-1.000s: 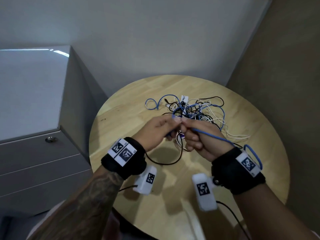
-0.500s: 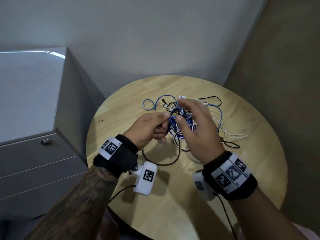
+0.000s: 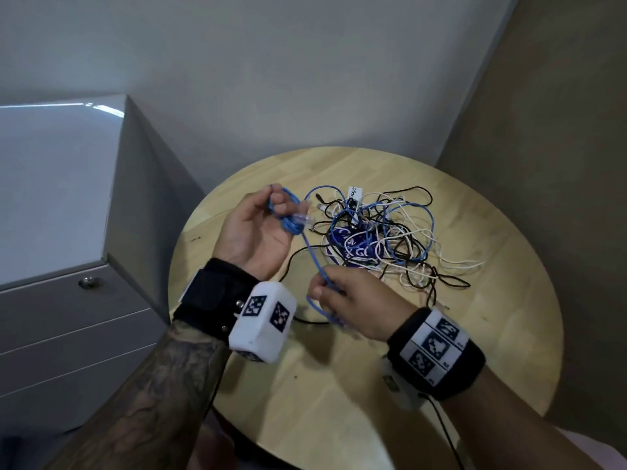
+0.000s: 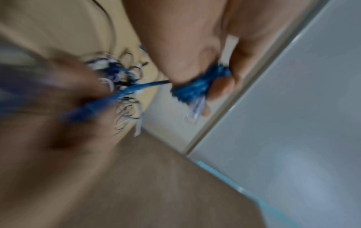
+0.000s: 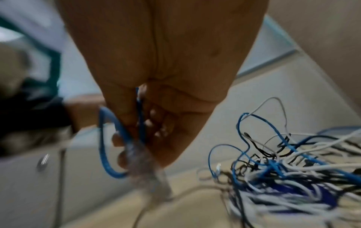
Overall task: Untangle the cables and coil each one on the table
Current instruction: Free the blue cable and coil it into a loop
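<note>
A blue network cable (image 3: 311, 252) runs taut between my two hands above the round wooden table (image 3: 492, 334). My left hand (image 3: 261, 228) is turned palm up and holds a small blue coil (image 4: 199, 86) wound round its fingers, the clear plug (image 3: 303, 218) sticking out. My right hand (image 3: 349, 300) grips the same cable lower down, with a loop and a clear plug (image 5: 144, 168) hanging below the fist. Behind the hands lies a tangle (image 3: 383, 239) of blue, white and black cables.
A grey drawer cabinet (image 3: 68, 232) stands against the table's left side. Walls close in behind and to the right. A dark blue printed strap (image 3: 356, 242) lies under the tangle. A thin black cable (image 3: 305, 320) loops on the wood near my wrists.
My left hand has swung left and turned palm up with the blue coil on its fingers. The right hand has dropped toward me, pulling the blue cable out of the tangle.
</note>
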The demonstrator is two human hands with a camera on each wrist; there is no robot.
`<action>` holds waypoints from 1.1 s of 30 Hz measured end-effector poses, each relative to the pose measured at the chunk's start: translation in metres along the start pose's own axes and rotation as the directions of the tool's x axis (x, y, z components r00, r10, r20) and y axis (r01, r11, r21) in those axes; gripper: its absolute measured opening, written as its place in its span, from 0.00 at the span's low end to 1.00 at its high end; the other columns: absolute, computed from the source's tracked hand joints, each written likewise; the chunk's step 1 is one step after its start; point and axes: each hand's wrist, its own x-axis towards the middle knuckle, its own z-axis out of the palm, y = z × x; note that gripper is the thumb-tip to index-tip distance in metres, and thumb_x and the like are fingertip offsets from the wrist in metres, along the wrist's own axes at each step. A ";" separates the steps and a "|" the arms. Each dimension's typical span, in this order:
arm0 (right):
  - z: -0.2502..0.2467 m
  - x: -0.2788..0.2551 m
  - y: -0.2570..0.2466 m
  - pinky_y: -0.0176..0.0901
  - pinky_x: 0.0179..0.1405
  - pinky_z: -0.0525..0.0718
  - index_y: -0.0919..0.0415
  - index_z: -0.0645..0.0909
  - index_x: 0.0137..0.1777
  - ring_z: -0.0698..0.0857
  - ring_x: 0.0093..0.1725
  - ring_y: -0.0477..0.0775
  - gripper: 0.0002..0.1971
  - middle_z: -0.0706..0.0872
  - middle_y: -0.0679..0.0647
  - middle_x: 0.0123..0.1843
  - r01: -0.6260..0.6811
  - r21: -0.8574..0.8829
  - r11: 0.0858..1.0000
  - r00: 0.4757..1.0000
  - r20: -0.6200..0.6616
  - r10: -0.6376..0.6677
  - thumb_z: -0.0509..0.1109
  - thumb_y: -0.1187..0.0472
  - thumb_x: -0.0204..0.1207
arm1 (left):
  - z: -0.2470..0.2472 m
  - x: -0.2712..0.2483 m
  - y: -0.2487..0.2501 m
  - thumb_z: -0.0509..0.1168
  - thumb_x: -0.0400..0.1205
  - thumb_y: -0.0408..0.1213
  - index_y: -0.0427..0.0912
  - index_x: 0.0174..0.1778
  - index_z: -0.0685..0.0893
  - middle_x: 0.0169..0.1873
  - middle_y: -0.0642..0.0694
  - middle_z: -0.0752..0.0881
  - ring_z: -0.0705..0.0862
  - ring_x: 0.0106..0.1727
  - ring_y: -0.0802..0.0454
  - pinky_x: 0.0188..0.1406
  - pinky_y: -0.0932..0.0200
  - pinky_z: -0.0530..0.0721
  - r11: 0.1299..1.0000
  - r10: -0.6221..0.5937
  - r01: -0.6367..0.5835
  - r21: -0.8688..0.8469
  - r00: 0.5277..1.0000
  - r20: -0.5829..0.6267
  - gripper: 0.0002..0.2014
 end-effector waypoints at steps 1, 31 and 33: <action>0.003 -0.001 -0.002 0.38 0.34 0.76 0.57 0.84 0.49 0.77 0.29 0.38 0.07 0.80 0.43 0.30 0.007 -0.013 1.000 1.000 -0.011 -0.007 0.66 0.58 0.87 | -0.004 0.003 0.002 0.56 0.86 0.33 0.40 0.43 0.78 0.31 0.50 0.77 0.77 0.28 0.57 0.50 0.54 0.87 0.998 0.049 -0.047 0.045 0.998 -0.045 0.08; -0.050 0.003 -0.002 0.35 0.50 0.79 0.38 0.89 0.53 0.85 0.45 0.36 0.17 0.92 0.36 0.46 0.027 0.398 0.917 0.968 -0.240 0.076 0.68 0.65 0.86 | 0.007 -0.015 -0.021 0.58 0.86 0.49 0.45 0.22 0.68 0.12 0.52 0.59 0.57 0.13 0.56 0.19 0.60 0.72 0.817 -0.260 0.210 0.537 0.965 0.019 0.25; -0.045 0.005 -0.002 0.32 0.55 0.80 0.41 0.88 0.52 0.87 0.50 0.32 0.17 0.92 0.33 0.45 0.041 0.400 0.916 0.957 -0.279 0.079 0.68 0.67 0.85 | 0.009 -0.017 -0.024 0.59 0.83 0.52 0.46 0.22 0.68 0.12 0.53 0.59 0.58 0.13 0.58 0.19 0.60 0.72 0.835 -0.286 0.233 0.499 0.958 0.031 0.24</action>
